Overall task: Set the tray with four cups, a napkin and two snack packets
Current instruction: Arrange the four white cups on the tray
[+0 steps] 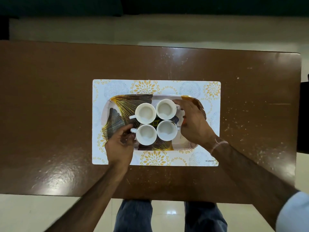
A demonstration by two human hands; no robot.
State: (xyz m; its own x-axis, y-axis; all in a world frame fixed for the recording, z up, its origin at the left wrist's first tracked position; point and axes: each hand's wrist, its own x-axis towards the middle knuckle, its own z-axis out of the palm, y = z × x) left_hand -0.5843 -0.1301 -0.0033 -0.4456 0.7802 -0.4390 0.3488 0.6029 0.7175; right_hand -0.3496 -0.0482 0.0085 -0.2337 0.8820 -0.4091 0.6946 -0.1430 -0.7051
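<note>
Four white ceramic cups (156,121) were clustered mid-tray on the leaf-patterned rectangular tray (117,104), handles outward for access, flanked by the left hand (120,143) and right hand (194,123), loosely spread, gripping nothing.

Head camera, single view: worn on the person's head, wide-angle, facing forward and steeply down onto the table (50,97) (edges bowed by the lens). Range: near, at arm's reach. Frame runs from the person's knees to the floor beyond the table.
</note>
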